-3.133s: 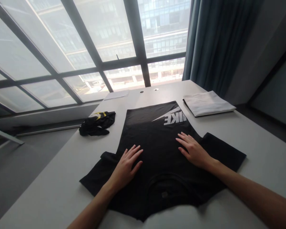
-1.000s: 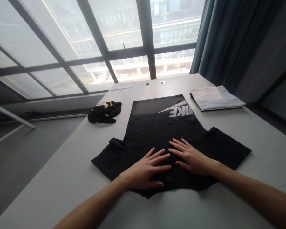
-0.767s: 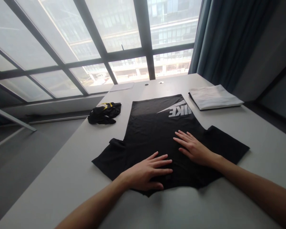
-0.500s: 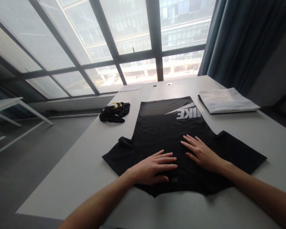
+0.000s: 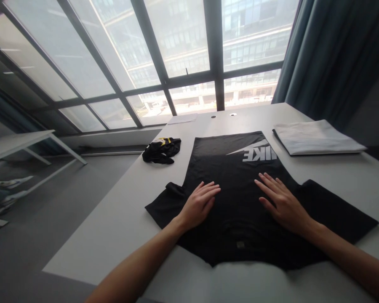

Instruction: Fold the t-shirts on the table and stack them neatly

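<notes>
A black T-shirt [image 5: 230,202] lies spread on the white table, its collar toward me and its hem toward the window. White NIKE lettering near the hem reads upside down from here. My left hand [image 5: 198,205] rests on the left part of the shirt, fingers stretched out. On the right part lies my right hand [image 5: 281,202], flat with fingers spread. Neither hand grips the fabric. A small label shows inside the collar. The left sleeve is slightly bunched where it joins the body; the right sleeve lies flat.
A crumpled black garment with yellow and white parts [image 5: 162,150] sits on the table [image 5: 107,219] to the left. Folded white cloth [image 5: 318,136] lies at the right. Beyond the table are windows and a dark curtain [image 5: 322,54]; another white table [image 5: 19,145] stands far left.
My left hand has slid forward and left over the shirt, uncovering the area by the collar. My right hand has shifted slightly right on the fabric. The whole view has moved a little.
</notes>
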Tool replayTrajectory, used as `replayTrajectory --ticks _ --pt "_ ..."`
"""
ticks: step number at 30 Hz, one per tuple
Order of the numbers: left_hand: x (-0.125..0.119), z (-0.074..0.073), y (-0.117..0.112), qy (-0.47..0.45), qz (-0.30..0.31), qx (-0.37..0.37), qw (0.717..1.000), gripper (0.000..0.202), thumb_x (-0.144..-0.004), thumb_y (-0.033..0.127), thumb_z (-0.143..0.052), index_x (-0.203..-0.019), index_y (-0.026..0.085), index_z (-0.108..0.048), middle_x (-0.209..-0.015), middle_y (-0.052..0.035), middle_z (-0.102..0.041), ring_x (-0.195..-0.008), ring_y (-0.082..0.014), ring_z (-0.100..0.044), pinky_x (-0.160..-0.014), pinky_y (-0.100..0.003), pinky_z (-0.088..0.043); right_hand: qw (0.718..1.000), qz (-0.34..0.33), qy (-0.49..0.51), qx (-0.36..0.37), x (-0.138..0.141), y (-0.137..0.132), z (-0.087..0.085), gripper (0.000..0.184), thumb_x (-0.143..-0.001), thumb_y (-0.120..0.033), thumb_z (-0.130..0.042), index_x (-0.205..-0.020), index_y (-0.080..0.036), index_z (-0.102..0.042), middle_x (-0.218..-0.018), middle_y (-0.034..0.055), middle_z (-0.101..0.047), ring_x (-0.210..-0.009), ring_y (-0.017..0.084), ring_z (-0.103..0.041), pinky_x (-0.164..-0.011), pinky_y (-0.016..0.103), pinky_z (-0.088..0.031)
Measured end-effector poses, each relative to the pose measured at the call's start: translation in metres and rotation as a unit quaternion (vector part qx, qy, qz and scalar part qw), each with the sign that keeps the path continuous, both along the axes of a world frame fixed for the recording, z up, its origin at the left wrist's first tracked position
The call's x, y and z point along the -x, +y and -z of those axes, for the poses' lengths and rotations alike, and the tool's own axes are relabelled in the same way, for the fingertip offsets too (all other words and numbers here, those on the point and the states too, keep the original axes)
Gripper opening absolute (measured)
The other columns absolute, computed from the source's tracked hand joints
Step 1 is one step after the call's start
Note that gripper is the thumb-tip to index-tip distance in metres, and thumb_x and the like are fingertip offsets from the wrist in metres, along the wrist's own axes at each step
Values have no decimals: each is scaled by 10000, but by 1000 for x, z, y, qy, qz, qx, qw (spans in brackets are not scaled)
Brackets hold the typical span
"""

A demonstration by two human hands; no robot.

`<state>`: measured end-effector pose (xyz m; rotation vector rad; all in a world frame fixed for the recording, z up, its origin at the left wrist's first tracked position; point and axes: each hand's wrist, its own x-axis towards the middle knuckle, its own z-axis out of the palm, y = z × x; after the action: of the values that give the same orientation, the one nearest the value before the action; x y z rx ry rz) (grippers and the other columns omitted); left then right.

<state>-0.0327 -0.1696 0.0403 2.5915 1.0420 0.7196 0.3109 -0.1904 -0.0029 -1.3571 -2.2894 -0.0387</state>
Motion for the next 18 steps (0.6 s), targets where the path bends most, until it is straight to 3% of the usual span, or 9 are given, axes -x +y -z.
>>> replayTrajectory --ticks 3,7,11,15,18 --pt "3 8 7 74 -77 40 993 493 -1072 395 -398 -1553 283 -419 -1614 -70 -412 -1541 -268 -272 -1251 -591 -185 999 21 -34 37 -3 3 6 595 -1030 -469 -434 -1584 -259 -380 -1651 103 -319 -1537 308 -260 -1209 596 -292" --pt "5 16 12 156 -86 67 982 581 -1046 508 -432 -1585 309 -354 -1678 -75 -269 -1567 -309 -162 -1234 -631 -156 998 40 -26 36 -2 4 9 569 -1031 -424 -428 -1575 -258 -400 -1636 113 -355 -1527 296 -293 -1207 584 -298" --pt "8 20 14 156 -101 48 981 582 -1058 525 -375 -1595 305 -330 -1681 -88 -266 -1569 -306 -153 -1230 -637 -141 999 38 -9 16 1 2 4 560 -1043 -397 -402 -1577 -228 -394 -1656 112 -317 -1544 281 -248 -1230 562 -267" --pt "9 21 15 173 -109 58 977 592 -1045 533 -404 -1584 291 -360 -1676 -113 -274 -1565 -337 -158 -1209 -670 -156 998 24 -20 55 0 3 9 562 -1025 -438 -447 -1552 -242 -440 -1635 121 -359 -1529 306 -286 -1205 586 -306" --pt "9 21 14 163 -124 33 978 568 -1058 491 -392 -1587 290 -352 -1674 -102 -286 -1566 -316 -166 -1218 -649 -157 999 30 -10 38 -1 5 13 558 -1028 -412 -440 -1555 -230 -434 -1644 117 -344 -1539 296 -260 -1220 575 -287"
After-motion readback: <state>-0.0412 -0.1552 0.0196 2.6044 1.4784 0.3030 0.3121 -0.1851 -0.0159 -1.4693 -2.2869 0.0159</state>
